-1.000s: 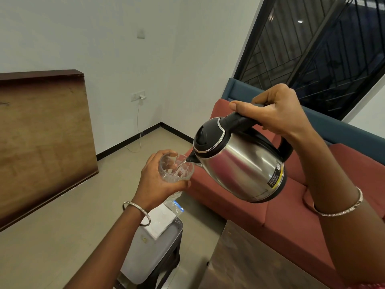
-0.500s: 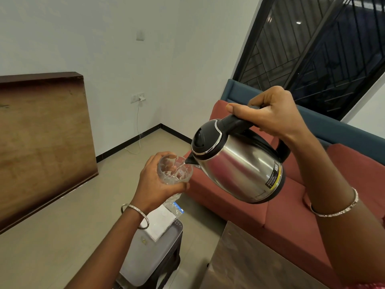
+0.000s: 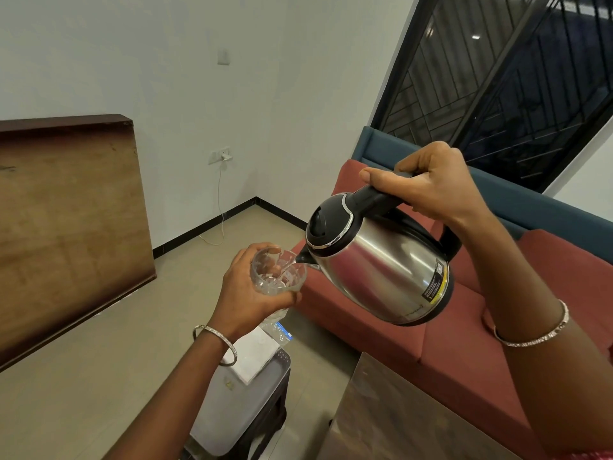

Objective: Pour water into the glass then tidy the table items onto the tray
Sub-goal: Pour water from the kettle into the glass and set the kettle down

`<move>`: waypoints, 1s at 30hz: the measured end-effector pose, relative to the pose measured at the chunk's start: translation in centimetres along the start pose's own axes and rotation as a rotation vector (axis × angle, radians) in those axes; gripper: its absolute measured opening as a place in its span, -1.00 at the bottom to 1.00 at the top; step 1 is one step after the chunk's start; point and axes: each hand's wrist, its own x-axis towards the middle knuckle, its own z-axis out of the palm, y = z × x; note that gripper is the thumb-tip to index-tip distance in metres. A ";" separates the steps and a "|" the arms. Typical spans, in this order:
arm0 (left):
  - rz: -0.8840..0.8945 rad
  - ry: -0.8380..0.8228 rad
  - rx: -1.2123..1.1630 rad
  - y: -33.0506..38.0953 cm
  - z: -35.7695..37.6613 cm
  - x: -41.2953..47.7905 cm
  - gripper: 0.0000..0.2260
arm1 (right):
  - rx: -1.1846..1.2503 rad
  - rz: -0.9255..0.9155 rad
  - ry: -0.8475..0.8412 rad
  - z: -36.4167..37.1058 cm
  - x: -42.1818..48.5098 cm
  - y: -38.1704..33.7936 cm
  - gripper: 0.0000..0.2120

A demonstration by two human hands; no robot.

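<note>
A person's left hand [image 3: 245, 293] holds the glass [image 3: 277, 272] in mid-air, fingers [image 3: 247, 257] wrapped round its wall. The right hand [image 3: 428, 184] grips the kettle [image 3: 378, 270] by its black handle, fingers [image 3: 414, 161] curled over it. The kettle's long axis slopes down and away from those fingers, and its spout [image 3: 303, 257] meets the glass rim, the alignment on which the pour likely depends.

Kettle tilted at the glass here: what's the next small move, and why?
Probably tip the kettle slightly further. The right hand grips its handle with the spout at the rim of the glass, which the left hand holds in the air. The glass looks mostly empty, and I cannot make out a clear stream.
</note>
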 end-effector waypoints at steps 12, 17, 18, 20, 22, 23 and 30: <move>-0.013 -0.020 -0.013 0.1 0.2 0.1 -0.27 | 0.002 -0.038 0.017 0.2 0.0 0.7 -0.53; -0.011 -0.024 -0.039 0.2 0.2 0.1 -0.31 | -0.002 -0.047 0.015 0.4 0.0 1.1 -0.46; -0.011 -0.024 -0.039 0.1 0.2 0.1 -0.31 | -0.004 -0.048 0.018 0.4 0.0 1.2 -0.44; -0.010 -0.022 -0.028 0.0 0.2 0.1 -0.31 | -0.006 -0.049 0.030 0.4 -0.1 1.2 -0.41; -0.015 -0.024 -0.019 0.0 0.2 0.2 -0.30 | -0.012 -0.053 0.035 0.4 -0.1 1.1 -0.38; -0.017 -0.028 -0.017 -0.1 0.2 0.2 -0.29 | -0.018 -0.057 0.033 0.4 -0.1 1.1 -0.36; -0.018 -0.020 -0.018 -0.5 0.2 0.2 -0.30 | -0.027 -0.061 0.024 0.4 -0.2 0.9 -0.34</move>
